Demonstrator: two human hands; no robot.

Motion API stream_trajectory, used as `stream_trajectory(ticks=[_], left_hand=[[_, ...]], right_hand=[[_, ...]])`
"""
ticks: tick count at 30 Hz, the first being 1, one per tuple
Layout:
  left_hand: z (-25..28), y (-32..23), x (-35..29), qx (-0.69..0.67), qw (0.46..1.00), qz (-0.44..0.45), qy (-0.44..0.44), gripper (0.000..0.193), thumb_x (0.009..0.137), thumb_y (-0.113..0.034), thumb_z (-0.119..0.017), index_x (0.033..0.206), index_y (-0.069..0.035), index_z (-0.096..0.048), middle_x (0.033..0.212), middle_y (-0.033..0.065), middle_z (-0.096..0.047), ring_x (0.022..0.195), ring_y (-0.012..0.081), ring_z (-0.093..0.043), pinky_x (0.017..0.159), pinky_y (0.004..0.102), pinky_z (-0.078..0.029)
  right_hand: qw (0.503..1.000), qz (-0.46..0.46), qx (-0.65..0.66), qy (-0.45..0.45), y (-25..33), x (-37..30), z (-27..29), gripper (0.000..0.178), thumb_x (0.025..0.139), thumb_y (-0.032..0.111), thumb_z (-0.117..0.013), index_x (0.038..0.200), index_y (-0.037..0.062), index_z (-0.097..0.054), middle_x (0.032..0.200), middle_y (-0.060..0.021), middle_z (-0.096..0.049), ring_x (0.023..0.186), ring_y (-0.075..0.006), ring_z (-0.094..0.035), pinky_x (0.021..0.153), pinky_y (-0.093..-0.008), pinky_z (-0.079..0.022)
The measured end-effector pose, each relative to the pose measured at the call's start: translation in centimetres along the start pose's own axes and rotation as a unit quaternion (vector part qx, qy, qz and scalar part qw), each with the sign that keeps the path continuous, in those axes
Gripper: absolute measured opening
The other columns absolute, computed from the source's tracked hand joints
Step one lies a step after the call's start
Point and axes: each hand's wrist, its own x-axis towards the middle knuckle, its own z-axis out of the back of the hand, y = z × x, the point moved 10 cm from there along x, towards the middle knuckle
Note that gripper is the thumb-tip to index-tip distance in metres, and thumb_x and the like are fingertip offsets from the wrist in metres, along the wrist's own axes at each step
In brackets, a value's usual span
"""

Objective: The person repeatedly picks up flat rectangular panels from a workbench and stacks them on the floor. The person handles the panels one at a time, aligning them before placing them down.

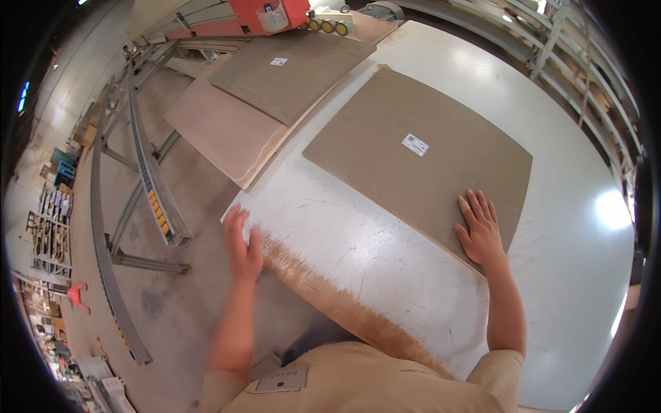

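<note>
A large brown wood-grain panel (pixel 385 172) lies flat on the white worktable (pixel 330 213), with a small white label (pixel 415 144) stuck near its middle. My right hand (pixel 480 227) rests on the panel's near right corner, palm down and fingers stretched. Off the table's left corner, my left hand (pixel 244 244) hangs in the air with thumb and fingers apart and nothing between them. Farther off, a second brown panel (pixel 296 69) with its own label lies on top of a pinkish board (pixel 220 124), left of the table.
The table's near edge is worn down to bare wood. A roller conveyor frame (pixel 148 179) runs along the floor at left. A red machine (pixel 268 17) with round yellow-ringed parts (pixel 329 26) stands at the far end. Metal racking (pixel 558 41) lines the right side.
</note>
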Motion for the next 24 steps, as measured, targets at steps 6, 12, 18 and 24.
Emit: stream_trajectory(ticks=[6, 12, 18, 24], left_hand=[[-9.6, 6.6, 15.0, 0.010, 0.990, -0.117, 0.083, 0.042, 0.098, -0.028, -0.054, 0.129, -0.001, -0.049, 0.138, 0.0204, -0.049, 0.130, 0.0384, -0.045, 0.107, 0.0467, -0.037], [-18.5, 11.1, 23.6, 0.139, 0.970, -0.103, 0.172, 0.062, 0.100, -0.048, -0.038, 0.140, -0.001, -0.043, 0.150, 0.0207, -0.037, 0.143, 0.0359, -0.028, 0.116, 0.0488, -0.023], [-20.5, 6.7, 20.3, 0.147, 0.929, -0.234, 0.245, 0.063, 0.098, -0.046, -0.045, 0.141, 0.000, -0.043, 0.149, 0.0225, -0.039, 0.142, 0.0345, -0.032, 0.116, 0.0467, -0.026], [-20.0, -4.8, 12.7, -0.038, 0.868, -0.363, 0.337, 0.062, 0.081, -0.031, -0.070, 0.131, 0.001, -0.052, 0.135, 0.0196, -0.055, 0.127, 0.0357, -0.051, 0.106, 0.0436, -0.042]], right_hand=[[0.992, -0.109, 0.058, 0.027, 3.4, -0.2, 1.2, 0.072, 0.087, 0.020, -0.064, 0.151, 0.0125, -0.031, 0.154, -0.0166, -0.032, 0.144, -0.0338, -0.028, 0.116, -0.0450, -0.027], [0.951, -0.065, 0.302, -0.022, 18.6, 13.2, 0.5, 0.074, 0.089, 0.018, -0.064, 0.151, 0.0072, -0.026, 0.148, -0.0225, -0.039, 0.137, -0.0370, -0.038, 0.114, -0.0439, -0.032], [0.970, 0.070, 0.192, -0.132, 26.8, 21.7, 2.6, 0.062, 0.090, 0.024, -0.061, 0.145, 0.0081, -0.036, 0.146, -0.0174, -0.042, 0.140, -0.0393, -0.033, 0.115, -0.0512, -0.026], [0.992, -0.025, 0.086, -0.087, 22.3, 23.0, -1.0, 0.053, 0.097, 0.034, -0.046, 0.145, 0.0132, -0.040, 0.154, -0.0132, -0.034, 0.144, -0.0363, -0.026, 0.117, -0.0531, -0.019]])
